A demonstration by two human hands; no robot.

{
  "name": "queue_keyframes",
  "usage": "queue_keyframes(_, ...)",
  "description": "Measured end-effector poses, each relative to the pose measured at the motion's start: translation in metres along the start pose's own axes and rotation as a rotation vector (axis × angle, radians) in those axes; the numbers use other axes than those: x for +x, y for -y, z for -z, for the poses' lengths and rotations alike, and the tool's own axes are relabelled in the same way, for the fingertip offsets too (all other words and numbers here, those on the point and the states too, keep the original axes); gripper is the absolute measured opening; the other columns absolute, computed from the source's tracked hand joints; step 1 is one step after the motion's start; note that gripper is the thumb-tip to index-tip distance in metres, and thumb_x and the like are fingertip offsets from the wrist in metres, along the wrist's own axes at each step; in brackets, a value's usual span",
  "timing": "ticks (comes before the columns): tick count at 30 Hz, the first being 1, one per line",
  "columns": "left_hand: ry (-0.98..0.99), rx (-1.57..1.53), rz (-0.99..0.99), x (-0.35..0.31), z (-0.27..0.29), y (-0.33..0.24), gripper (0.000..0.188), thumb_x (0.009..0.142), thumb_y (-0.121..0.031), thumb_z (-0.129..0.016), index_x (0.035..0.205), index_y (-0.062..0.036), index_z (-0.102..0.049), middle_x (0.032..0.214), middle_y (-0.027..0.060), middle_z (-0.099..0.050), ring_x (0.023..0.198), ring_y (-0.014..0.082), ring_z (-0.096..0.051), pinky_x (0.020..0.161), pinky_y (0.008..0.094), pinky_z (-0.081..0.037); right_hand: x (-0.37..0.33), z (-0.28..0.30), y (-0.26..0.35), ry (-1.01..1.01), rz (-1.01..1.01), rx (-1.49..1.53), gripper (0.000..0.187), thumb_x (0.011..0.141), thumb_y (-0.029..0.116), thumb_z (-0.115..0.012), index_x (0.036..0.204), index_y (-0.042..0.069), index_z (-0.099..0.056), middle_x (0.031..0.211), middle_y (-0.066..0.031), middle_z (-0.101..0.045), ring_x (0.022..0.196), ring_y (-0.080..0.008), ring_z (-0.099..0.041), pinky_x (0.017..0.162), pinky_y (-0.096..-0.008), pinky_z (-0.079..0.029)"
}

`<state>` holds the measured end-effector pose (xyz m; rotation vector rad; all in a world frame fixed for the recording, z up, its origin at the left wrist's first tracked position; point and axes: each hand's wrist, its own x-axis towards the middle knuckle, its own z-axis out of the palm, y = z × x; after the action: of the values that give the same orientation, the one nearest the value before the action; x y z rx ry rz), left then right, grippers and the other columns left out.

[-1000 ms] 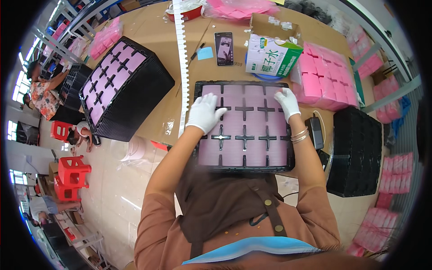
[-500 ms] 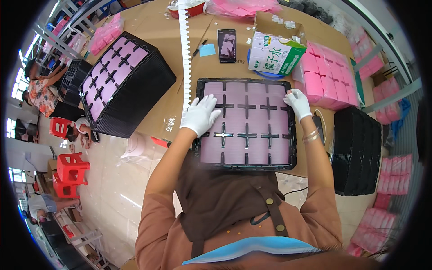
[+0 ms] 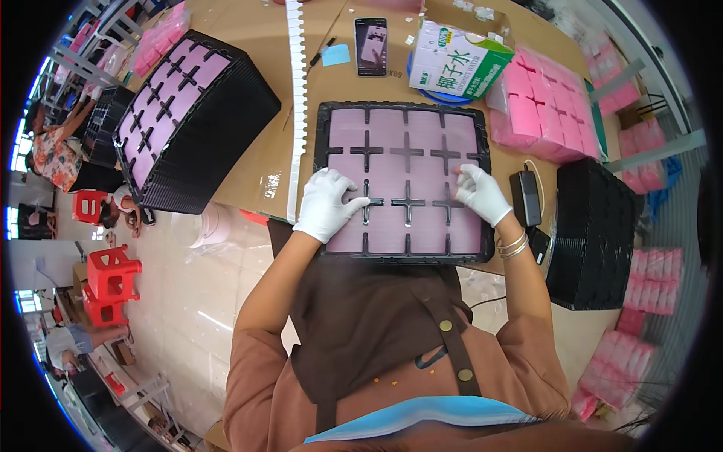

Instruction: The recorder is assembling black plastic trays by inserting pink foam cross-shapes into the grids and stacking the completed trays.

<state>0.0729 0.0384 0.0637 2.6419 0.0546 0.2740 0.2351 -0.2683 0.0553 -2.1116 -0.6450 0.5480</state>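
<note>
A black plastic tray [image 3: 322, 143] lies in front of me on the table, its compartments filled with pale purple sheets [image 3: 388, 184] between black cross-shaped dividers. My left hand [image 3: 325, 207], in a white glove, rests over the tray's left side. Its thumb stands apart from the bent fingers and touches near a divider, with nothing visible in the grasp. Above the right part of the tray is my right hand [image 3: 483, 196], also gloved. Its fingers are curled together near a divider, and a bare fingertip seems to show. Whatever they may pinch is too small to make out.
A tall stack of filled black trays [image 3: 218, 128] stands left. Behind are a phone [image 3: 371, 47], a blue note [image 3: 336, 55], a white notched strip [image 3: 297, 98] and a carton [image 3: 456, 64]. Pink bundles [image 3: 538, 102], a black adapter [image 3: 526, 197] and more black trays [image 3: 591, 233] stand right.
My left hand has slid nearer to me along the tray's left side, its thumb reaching inward. My right hand has left the far right rim and come inward over the sheets.
</note>
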Motion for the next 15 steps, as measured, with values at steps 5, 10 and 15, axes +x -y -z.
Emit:
queue_keyframes(5,0.145,0.088,-0.011,-0.027,0.015,0.003,0.055,0.066,-0.031,-0.080,0.112,-0.0079,-0.060,0.112,0.0126,-0.060,0.116,0.0345,-0.050,0.105,0.0453,-0.034,-0.046,0.001,0.037,-0.006,0.223,-0.563,0.068,0.063,0.009,-0.079,0.123,0.000,-0.050,0.120,-0.0196,-0.054,0.112,-0.0385,-0.051,0.096,-0.0428,-0.043)
queue_keyframes(10,0.260,0.236,-0.209,-0.045,0.040,-0.019,0.060,0.077,-0.021,-0.071,0.130,-0.0065,-0.048,0.133,0.0164,-0.051,0.127,0.0337,-0.044,0.107,0.0483,-0.031,-0.079,0.004,0.035,-0.061,0.214,-0.717,0.072,0.066,0.009,-0.076,0.130,-0.001,-0.045,0.132,-0.0224,-0.048,0.124,-0.0392,-0.044,0.104,-0.0420,-0.039)
queue_keyframes(15,0.367,0.225,-0.160,-0.083,0.039,-0.026,0.049,0.088,-0.026,-0.059,0.128,0.0006,-0.048,0.134,0.0194,-0.050,0.124,0.0308,-0.049,0.107,0.0489,-0.031,-0.118,-0.013,0.036,0.219,0.247,-0.684,0.074,0.075,0.030,-0.073,0.133,-0.004,-0.043,0.134,-0.0245,-0.047,0.127,-0.0389,-0.044,0.107,-0.0438,-0.035)
